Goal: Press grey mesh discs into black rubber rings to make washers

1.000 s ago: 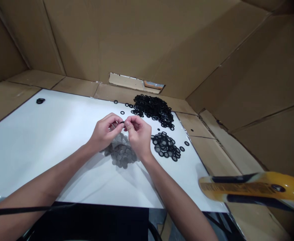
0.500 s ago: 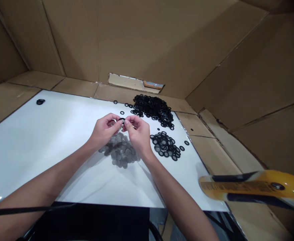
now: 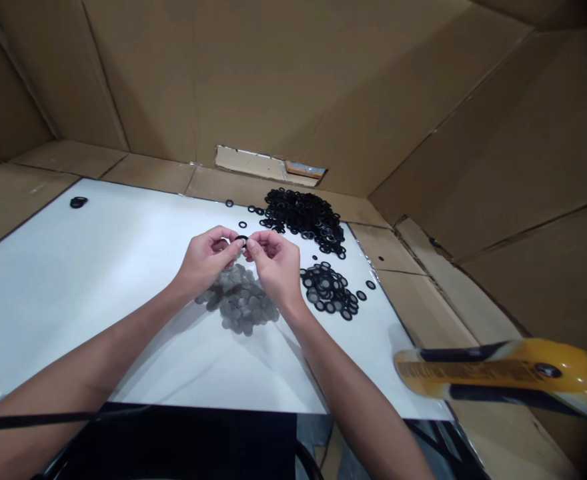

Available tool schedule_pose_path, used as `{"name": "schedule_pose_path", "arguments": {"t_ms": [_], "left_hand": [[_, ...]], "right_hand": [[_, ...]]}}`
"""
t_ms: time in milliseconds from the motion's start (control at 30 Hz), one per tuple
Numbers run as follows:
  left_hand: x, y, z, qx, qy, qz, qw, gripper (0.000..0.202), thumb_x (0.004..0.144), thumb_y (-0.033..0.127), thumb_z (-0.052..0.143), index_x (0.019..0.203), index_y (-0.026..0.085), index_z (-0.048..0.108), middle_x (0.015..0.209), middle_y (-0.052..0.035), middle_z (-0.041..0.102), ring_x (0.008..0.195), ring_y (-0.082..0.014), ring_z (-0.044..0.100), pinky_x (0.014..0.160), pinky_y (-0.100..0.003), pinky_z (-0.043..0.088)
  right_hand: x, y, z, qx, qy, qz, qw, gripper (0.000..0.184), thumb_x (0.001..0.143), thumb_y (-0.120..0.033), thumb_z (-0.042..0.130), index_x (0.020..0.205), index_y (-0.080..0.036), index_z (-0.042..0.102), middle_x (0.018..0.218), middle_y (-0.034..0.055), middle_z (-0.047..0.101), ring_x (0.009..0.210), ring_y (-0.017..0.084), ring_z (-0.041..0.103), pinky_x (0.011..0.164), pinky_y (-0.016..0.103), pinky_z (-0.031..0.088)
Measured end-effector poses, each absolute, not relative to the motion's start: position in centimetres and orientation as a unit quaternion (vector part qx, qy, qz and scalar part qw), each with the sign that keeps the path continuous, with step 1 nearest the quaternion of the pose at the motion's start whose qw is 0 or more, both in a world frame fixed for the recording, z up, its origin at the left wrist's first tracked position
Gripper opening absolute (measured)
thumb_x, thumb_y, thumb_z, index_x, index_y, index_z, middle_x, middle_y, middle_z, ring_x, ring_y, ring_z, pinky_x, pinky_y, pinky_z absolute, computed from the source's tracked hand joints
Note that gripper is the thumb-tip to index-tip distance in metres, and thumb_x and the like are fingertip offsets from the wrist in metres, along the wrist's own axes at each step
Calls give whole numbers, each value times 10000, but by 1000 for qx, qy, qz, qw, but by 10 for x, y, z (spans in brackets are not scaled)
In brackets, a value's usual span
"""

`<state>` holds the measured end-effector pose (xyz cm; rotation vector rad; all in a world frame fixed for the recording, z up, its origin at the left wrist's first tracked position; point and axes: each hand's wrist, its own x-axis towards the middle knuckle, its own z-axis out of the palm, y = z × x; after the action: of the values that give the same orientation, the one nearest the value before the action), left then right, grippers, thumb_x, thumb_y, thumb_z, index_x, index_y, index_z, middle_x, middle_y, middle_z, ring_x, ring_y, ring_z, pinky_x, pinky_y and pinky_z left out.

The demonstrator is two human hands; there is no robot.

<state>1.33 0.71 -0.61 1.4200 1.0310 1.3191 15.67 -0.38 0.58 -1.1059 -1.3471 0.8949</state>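
Cardboard walls [image 3: 273, 80] box in a white table [image 3: 73, 280] that carries a heap of black rubber rings [image 3: 303, 217], a smaller heap of mesh-filled rings [image 3: 326, 288] and a pile of grey mesh discs [image 3: 238, 300]. Just above the discs, the left hand [image 3: 206, 260] and right hand [image 3: 276, 263] — both curled nearly closed — pinch one black ring [image 3: 241, 240] between them.

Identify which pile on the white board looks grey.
The grey discs right under the left hand and right hand; the other piles are black: loose rings at the far side, black-rimmed discs to the right.
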Motion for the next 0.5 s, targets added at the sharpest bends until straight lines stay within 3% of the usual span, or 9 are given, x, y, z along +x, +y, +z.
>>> {"name": "schedule_pose_path", "arguments": {"t_ms": [500], "left_hand": [[12,7,-8,563,424,532,468,247,792,392,745,839,170,647,547,35,559,476,-97,496,455,-208,375]], "right_hand": [[155,-3,7,-466,-559,409,550,179,803,-346,660,776,-173,627,646,-4,623,602,141,589,596,274,486]]}}
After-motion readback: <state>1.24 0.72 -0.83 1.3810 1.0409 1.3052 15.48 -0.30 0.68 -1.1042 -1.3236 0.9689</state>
